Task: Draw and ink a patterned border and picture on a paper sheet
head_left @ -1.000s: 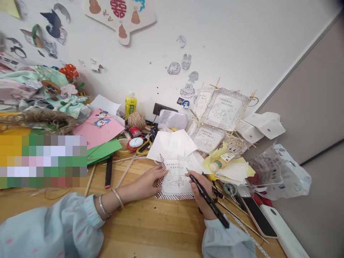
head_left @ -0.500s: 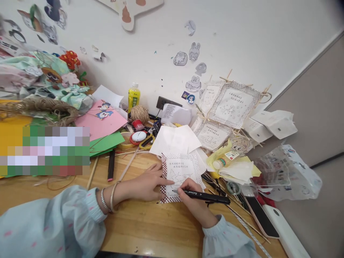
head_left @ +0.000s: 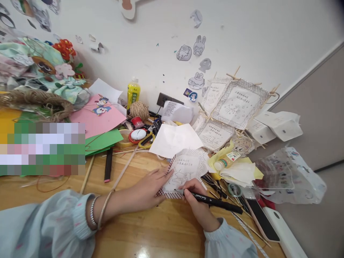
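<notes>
A small square paper point(head_left: 185, 170) with a patterned border, printed text and a line drawing lies on the wooden table point(head_left: 150, 229). My left hand point(head_left: 150, 188) rests flat on its left edge, fingers stretched out, pinning it down. My right hand point(head_left: 195, 195) is closed around a black marker pen point(head_left: 215, 201), whose tip touches the paper's lower edge. The pen's barrel points right, nearly level with the table.
Loose white sheets point(head_left: 174, 138), a glue bottle point(head_left: 224, 162), bamboo sticks and a paper lantern frame point(head_left: 236, 104) crowd the right. A phone point(head_left: 259, 220) lies near the right edge. Scissors, twine ball point(head_left: 137, 110), yellow bottle point(head_left: 133, 92) and coloured card point(head_left: 99, 120) sit behind.
My right hand swung the pen from upright to nearly flat and brought its tip down to the paper's lower edge. The paper has turned slightly. The view tilted downward.
</notes>
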A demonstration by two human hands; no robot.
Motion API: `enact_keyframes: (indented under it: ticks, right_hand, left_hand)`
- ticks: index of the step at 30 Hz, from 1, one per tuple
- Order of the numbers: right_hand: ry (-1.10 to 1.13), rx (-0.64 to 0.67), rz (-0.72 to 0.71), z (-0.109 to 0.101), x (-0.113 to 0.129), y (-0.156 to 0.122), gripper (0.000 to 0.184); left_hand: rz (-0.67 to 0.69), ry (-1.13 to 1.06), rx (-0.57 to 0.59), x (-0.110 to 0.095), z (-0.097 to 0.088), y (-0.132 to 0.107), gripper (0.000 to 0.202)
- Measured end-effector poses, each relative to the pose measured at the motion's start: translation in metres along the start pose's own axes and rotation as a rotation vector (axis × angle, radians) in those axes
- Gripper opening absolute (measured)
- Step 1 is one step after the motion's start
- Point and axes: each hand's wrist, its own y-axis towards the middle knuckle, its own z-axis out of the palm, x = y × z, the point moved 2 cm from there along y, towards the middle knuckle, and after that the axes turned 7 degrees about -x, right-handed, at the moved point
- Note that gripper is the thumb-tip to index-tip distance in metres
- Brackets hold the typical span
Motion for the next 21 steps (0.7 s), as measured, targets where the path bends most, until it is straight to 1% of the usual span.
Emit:
enact_keyframes:
  ticks: [2, 4, 7, 10, 12, 14, 16, 19, 21]
  right_hand:
    - [-0.072, 0.029, 0.025, 0.002, -0.002, 0.002, 0.013]
    - [-0.153, 0.069, 0.036, 0.005, -0.003, 0.003, 0.017]
    - [-0.237, 0.107, 0.009, 0.007, -0.003, 0.003, 0.018]
    - [-0.292, 0.085, -0.039, 0.005, -0.002, 0.001, 0.018]
    - [-0.303, 0.024, -0.054, 0.000, -0.002, 0.001, 0.018]
    - [-0.309, -0.071, -0.076, -0.005, -0.003, 0.001, 0.017]
    - [-0.306, -0.160, -0.136, -0.010, -0.002, 0.000, 0.014]
    - [-0.221, -0.330, -0.283, -0.017, 0.001, -0.001, 0.005]
    - [-0.127, -0.417, -0.392, -0.019, 0.005, -0.003, 0.008]
  left_hand:
    - [0.012, 0.083, 0.066, 0.000, 0.005, -0.005, 0.061]
    - [0.042, 0.171, 0.105, -0.001, 0.006, -0.007, 0.052]
    - [0.075, 0.238, 0.134, -0.003, 0.003, -0.007, 0.053]
    - [0.111, 0.244, 0.161, -0.006, -0.002, -0.005, 0.051]
    - [0.129, 0.230, 0.171, -0.006, -0.004, -0.003, 0.049]
    - [0.119, 0.199, 0.159, -0.007, -0.005, -0.002, 0.053]
    - [0.098, 0.165, 0.093, -0.007, -0.006, 0.000, 0.061]
    - [0.047, 0.130, -0.067, -0.006, -0.008, 0.002, 0.073]
    - [-0.021, 0.101, -0.126, -0.004, -0.005, 0.002, 0.077]
